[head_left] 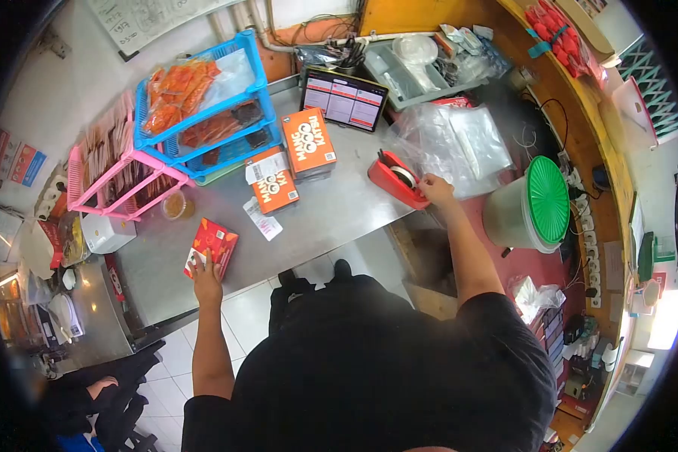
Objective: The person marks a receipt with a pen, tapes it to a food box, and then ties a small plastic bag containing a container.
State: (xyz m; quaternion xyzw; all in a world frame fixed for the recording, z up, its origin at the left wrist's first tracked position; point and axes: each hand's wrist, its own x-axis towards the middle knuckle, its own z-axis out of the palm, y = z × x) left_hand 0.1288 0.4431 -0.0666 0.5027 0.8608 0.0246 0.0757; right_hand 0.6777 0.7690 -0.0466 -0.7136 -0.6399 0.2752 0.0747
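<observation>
My left hand (206, 277) lies with its fingers spread on a small red box (217, 242) near the front edge of the metal counter. To the right, my right hand (436, 190) has its fingers closed at the right end of a red tape dispenser (388, 183). A roll of tape (404, 176) sits inside the dispenser; any strip between my fingers is too small to make out. Orange-and-white printed boxes (307, 143) stand stacked between my hands. A paper slip (262, 219) lies by the lower orange box (276, 193).
Blue baskets (203, 154) and a pink basket (128, 209) hold packets at the left. Behind the counter stand a tablet (344, 98) and a grey tray (399, 83). Clear plastic bags (456, 147) and a green-lidded tub (531, 207) are at right. Another person (102, 392) is at lower left.
</observation>
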